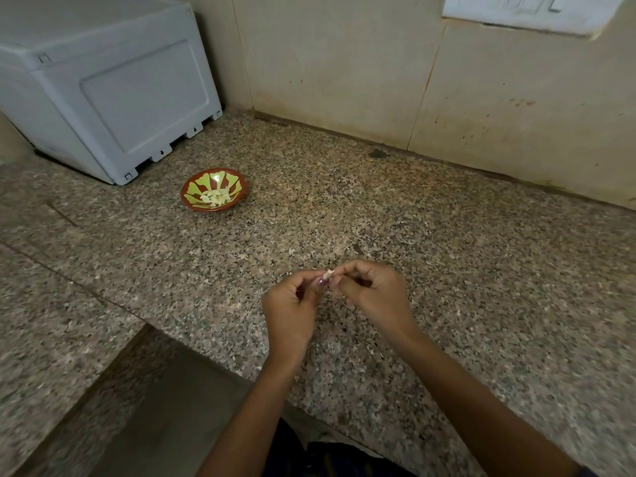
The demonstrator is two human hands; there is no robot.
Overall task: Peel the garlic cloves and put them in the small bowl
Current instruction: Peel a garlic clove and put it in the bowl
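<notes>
From my remote seat I see two bare hands meeting above a speckled granite counter [447, 270], its polished surface flecked pink, grey and black. The left hand [292, 304] has its fingers curled inward, thumb and forefinger pinching one end of a small pale garlic clove [328, 274]; the right hand [371, 290], fingers likewise curled, pinches the other end, so the clove sits between the two sets of fingertips. A thumbnail with purplish polish lies just below it. I cannot tell how much skin the clove wears.

Well apart, up and to the left, the small bowl [192, 187] rests on the granite: round, shallow, reddish-brown rim, yellow-green petal shapes inside. A heap of peeled cloves [215, 197], smooth and cream-white, lies at its bottom.

Behind the bowl stands a boxy grey-white plastic appliance [113, 87] with a recessed panel. Beige wall tiles [344, 63], stained with reddish specks, back the counter.
</notes>
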